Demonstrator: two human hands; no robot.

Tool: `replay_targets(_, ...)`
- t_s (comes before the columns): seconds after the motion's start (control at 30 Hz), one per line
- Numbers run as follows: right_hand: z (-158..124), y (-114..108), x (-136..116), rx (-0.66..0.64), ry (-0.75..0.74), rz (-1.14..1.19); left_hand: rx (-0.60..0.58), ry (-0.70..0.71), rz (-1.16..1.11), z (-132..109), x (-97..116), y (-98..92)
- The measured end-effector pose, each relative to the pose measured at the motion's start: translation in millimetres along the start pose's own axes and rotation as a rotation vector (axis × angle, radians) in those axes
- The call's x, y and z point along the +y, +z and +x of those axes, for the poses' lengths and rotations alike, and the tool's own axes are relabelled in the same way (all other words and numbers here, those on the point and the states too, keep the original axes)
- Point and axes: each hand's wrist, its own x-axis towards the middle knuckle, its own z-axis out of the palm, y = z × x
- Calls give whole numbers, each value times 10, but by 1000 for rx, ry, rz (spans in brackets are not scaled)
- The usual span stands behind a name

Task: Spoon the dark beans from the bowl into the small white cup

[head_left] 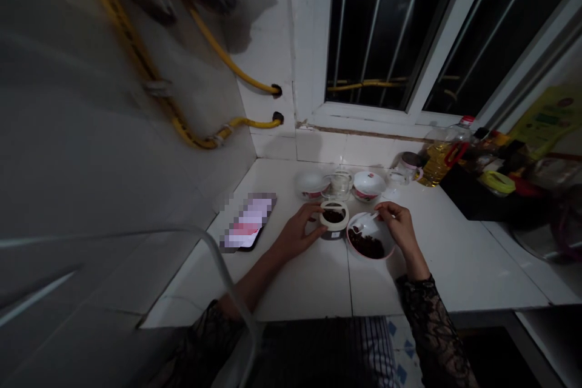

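Observation:
With thumb and fingers, my left hand (300,231) grips the side of a small jar (335,234) with a pale rim and dark contents, standing on the counter. Just right of it is a white bowl (381,233) with a pinkish edge, partly filled with a dark, crumbly food (366,247). Between the fingertips of my right hand (400,227) is the handle of a small white spoon (364,222). Its head dips inside the bowl, above or touching the dark food; I cannot tell which.
Behind stand a white bowl (368,184), another bowl (311,184) and a clear container (340,183). A phone (251,221) lies to the left. At the right are an oil bottle (437,160) and a black box (466,193) of kitchen goods. A pale cable (227,273) crosses the left foreground.

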Motion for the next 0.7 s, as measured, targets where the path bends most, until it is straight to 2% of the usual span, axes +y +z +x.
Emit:
replay_targets(0.17,12,20,3,13,79,83,-1,9,-2,4,-7,3)
replay_targets(0.57,38,17,-14,60,120,190,8,12,-12,1,-37,18)
replay_targets(0.7,76,42,-47,94,61,209,14,19,-12,3,-46,30)
